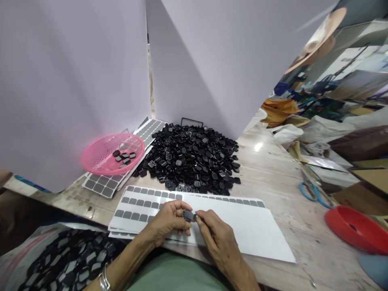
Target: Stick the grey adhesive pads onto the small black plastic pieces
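Note:
My left hand (167,222) is closed round a small black plastic piece (188,215), held just above a white sticker sheet (242,226) with rows of grey rectangular stickers. My right hand (216,236) pinches at the right edge of that piece; what its fingertips hold is too small to make out. A large heap of the same black pieces (190,159) lies on the table beyond the sheet. A pink plastic basket (100,161) with several black pieces stands at the back left.
More grey sticker sheets (103,184) lie under and behind the basket. White boards (69,81) wall off the back. Blue-handled scissors (312,192) and a red bowl (357,228) sit at the right. A bag of black pieces (66,258) rests at lower left.

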A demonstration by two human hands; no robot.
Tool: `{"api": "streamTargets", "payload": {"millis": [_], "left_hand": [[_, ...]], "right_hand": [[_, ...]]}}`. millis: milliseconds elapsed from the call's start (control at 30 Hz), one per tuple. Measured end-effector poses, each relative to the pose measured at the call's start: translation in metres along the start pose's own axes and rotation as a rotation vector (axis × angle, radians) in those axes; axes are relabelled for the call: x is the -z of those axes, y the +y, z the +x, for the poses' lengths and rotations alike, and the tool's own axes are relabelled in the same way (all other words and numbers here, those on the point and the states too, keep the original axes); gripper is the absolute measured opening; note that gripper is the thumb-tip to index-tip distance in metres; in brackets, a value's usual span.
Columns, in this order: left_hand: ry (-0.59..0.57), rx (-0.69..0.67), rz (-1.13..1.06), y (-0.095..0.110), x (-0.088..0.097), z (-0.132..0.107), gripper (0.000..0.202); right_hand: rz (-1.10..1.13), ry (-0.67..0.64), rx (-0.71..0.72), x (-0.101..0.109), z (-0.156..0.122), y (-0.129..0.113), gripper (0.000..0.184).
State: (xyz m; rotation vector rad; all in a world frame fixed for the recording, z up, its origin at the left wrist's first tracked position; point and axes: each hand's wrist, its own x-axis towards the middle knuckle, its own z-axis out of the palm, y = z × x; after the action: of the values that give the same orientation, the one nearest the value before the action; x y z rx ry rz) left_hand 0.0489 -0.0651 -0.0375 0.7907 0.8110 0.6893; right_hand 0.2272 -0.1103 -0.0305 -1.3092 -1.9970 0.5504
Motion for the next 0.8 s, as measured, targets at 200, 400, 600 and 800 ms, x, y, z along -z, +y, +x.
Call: {"api": "streamTargets", "payload": {"millis": [200,400,600,800], "left_hand": [[0.011,0.003,-0.003,-0.0014,0.0002,0.0002,0.041],[0.015,-0.003,-0.016,-0.0014,-0.0009,0.0017,0.040],[0.029,0.005,-0.022,-0.0009,-0.0038,0.0003,0.042],[0.040,0.002,-0.016,-0.0013,-0.0044,0.0018,0.043]], "right_hand": [[-0.046,-0.002,0.007,-0.0006,0.0025,-0.0028,0.020],[-0.062,0.011,-0.004,-0.0029,0.0025,-0.0048,0.019],[-0.062,0.026,-0.022,-0.0044,0.0036,-0.0048,0.020],[-0.107,0.019,-0.031,-0.0037,0.0022,-0.0064,0.022]]}}
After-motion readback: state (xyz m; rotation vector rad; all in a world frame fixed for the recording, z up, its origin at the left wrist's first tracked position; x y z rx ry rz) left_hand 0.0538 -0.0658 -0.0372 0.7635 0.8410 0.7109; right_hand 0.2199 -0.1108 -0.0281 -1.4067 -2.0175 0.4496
